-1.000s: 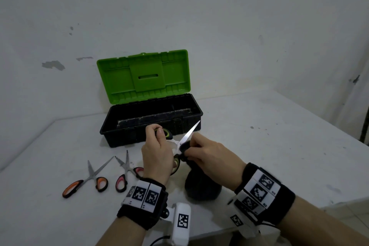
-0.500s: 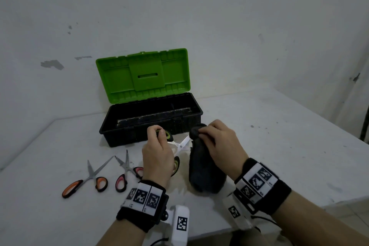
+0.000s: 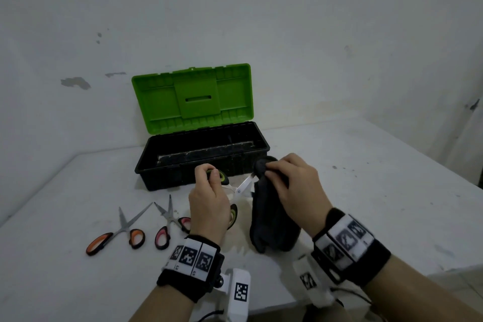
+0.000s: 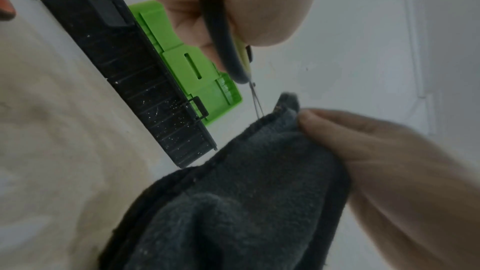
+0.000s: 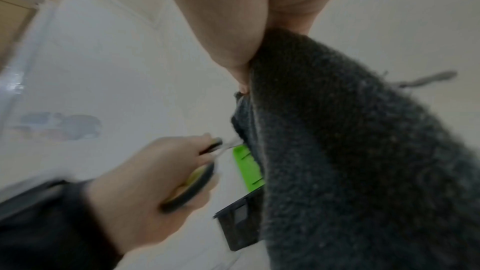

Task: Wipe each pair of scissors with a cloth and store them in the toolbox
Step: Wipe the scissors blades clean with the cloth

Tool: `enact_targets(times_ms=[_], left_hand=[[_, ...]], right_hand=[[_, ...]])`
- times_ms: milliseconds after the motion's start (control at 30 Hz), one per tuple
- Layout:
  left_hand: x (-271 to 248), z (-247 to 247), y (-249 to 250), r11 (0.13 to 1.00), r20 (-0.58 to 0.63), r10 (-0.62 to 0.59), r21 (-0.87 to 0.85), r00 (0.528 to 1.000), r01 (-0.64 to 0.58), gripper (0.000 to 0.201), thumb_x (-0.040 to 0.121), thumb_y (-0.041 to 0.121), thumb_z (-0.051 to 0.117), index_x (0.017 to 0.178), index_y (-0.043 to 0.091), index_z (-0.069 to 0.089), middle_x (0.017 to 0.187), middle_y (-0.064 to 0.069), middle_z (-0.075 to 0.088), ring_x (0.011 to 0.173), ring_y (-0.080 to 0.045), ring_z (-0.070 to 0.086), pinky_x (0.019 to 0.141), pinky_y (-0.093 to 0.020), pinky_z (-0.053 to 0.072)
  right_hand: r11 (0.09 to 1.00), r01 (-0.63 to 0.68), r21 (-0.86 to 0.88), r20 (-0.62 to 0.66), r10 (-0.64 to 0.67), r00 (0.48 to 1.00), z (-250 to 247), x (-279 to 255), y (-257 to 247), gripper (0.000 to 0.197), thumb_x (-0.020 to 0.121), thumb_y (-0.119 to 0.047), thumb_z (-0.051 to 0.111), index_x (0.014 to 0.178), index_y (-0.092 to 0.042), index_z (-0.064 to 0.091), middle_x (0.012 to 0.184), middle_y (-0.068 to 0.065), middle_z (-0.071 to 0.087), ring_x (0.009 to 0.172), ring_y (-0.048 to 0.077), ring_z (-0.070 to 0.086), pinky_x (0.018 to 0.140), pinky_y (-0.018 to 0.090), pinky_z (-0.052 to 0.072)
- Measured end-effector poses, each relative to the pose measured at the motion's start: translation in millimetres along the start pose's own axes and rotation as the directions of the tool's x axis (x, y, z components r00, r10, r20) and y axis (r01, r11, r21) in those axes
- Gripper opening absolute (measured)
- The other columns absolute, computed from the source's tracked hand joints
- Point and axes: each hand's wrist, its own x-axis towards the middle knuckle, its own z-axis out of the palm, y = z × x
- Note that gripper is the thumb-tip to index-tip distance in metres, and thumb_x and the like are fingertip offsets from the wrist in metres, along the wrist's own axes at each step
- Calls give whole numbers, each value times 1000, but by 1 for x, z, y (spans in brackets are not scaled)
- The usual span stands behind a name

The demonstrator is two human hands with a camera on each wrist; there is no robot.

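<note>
My left hand [image 3: 209, 191] grips the handles of the green-and-black scissors [image 3: 241, 187], held above the table in front of the toolbox [image 3: 167, 180]. Their blades point right into a dark grey cloth [image 3: 271, 222], and the blade tips are hidden in it. My right hand [image 3: 290, 185] pinches the top of the cloth around the blade; the rest of the cloth hangs down to the table. In the left wrist view the scissors [image 4: 228, 52] run from my fingers into the cloth [image 4: 259, 182]. The right wrist view shows the cloth [image 5: 350, 151] close up.
The toolbox is black with an upright green lid [image 3: 192, 98], standing open at the back against the wall. Orange-handled scissors [image 3: 122, 230] and pink-handled scissors [image 3: 167, 225] lie on the white table [image 3: 379, 191] to the left of my left hand.
My right hand slid the cloth from the base of the blade out to its tip, covering the tip. My left hand stayed nearly still with the scissors.
</note>
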Motion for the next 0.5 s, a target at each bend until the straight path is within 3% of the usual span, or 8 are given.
enact_targets(times_ms=[67,167,267,333,400,500], left_hand=[[1,2,1,1000,-13,-13,-5,1000,13,13,107,24,37,102,19,49,71,1,57,56,-15,52,47,-21,36],[0,5,8,1000,-38,-2,-25,999,1,12,106,21,39,103,17,50,74,8,56,60,-5,53,54,-18,39],[2,3,13,998,-56,-15,-65,998,11,13,107,22,38,104,17,50,72,6,54,60,-1,53,53,-20,40],[6,-3,14,996,-77,-38,-80,996,31,14,107,24,37,104,17,49,73,5,55,56,-6,53,50,-23,40],[11,-7,13,995,-100,-65,-76,993,58,15,107,25,37,105,17,49,75,5,55,58,-10,53,50,-27,41],[16,-10,11,994,-122,-81,-79,989,72,15,107,25,36,107,16,49,76,6,55,59,-11,52,46,-21,38]], right_hand=[[993,116,23,40,-117,992,3,-16,-20,11,89,-10,68,98,-7,74,90,5,60,74,16,58,72,23,48],[984,175,-2,134,-174,976,17,-32,-31,14,93,-14,61,100,-7,71,93,4,56,70,20,58,62,35,54],[988,156,-22,125,-152,980,20,-30,-20,12,93,-11,62,100,-8,71,93,3,54,69,19,57,60,35,53],[994,103,-35,98,-99,990,17,-27,-10,9,91,-9,66,97,-8,73,90,3,54,69,18,56,62,30,51],[999,23,-48,66,-19,998,13,-24,-1,8,91,-8,67,95,-7,74,89,2,53,68,20,56,63,32,51],[1000,8,-29,30,-7,1000,8,-23,-4,9,92,-10,65,97,-7,73,88,-2,51,66,17,54,63,26,47]])
